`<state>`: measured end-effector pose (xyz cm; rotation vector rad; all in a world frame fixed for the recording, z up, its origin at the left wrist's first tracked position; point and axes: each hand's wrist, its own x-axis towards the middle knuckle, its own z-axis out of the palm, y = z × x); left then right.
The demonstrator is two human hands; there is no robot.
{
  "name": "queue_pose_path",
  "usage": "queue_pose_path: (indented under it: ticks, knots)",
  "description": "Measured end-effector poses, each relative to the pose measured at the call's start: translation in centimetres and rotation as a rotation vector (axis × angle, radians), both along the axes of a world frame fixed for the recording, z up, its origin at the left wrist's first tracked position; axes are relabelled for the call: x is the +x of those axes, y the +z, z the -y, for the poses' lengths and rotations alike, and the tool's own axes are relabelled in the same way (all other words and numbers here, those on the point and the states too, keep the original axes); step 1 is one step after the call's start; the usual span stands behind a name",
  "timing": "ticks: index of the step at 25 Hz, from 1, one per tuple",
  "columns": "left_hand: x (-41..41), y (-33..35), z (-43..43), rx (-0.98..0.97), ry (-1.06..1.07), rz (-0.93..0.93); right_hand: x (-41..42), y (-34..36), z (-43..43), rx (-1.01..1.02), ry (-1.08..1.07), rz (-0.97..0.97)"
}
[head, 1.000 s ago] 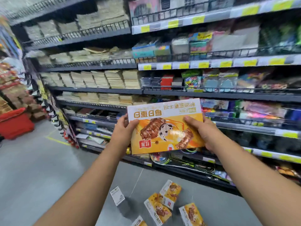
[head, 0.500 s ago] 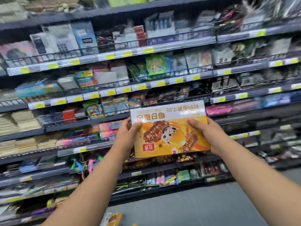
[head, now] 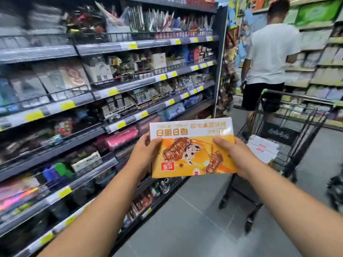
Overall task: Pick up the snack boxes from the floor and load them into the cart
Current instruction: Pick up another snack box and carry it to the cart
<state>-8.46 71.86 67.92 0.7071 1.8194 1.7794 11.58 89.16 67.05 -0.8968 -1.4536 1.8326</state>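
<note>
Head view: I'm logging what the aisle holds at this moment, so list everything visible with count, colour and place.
Snack box: one, orange and white, held up at centre, printing upside down.
Cart: one, black wire, right of the box, on the floor.
White boxes: at least two, white with red marks, inside the cart.
Shelves: several tiers, dark grey with yellow tags, along the left, stocked with blurred goods.
Far shelves: pale packs, upper right.
Bystander: one, white shirt, black shorts, beyond the cart, back turned.
Floor: grey, lower centre.
Left hand: grips the box's left edge.
Right hand: grips its right edge.
</note>
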Motion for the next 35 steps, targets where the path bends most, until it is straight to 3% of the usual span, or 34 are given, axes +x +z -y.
queue_pose_path:
  ticks: [8,16,27,35]
  knots:
    - [-1.7,-1.4,-24.3,-0.058,-0.404,0.004,3.4,-1.9,-16.1,-0.065,-0.353,0.012]
    - [3.1,-4.6,-43.5,-0.103,-0.626,-0.036,9.1,-5.0,-29.4,-0.096,-0.605,0.007]
    - [8.2,-6.3,-64.6,-0.109,-0.651,-0.021,13.7,-7.1,-49.4,-0.120,-0.608,0.024]
    - [6.6,-13.3,-78.0,-0.179,-0.737,-0.084,12.3,-12.3,-60.2,-0.203,-0.670,0.054]
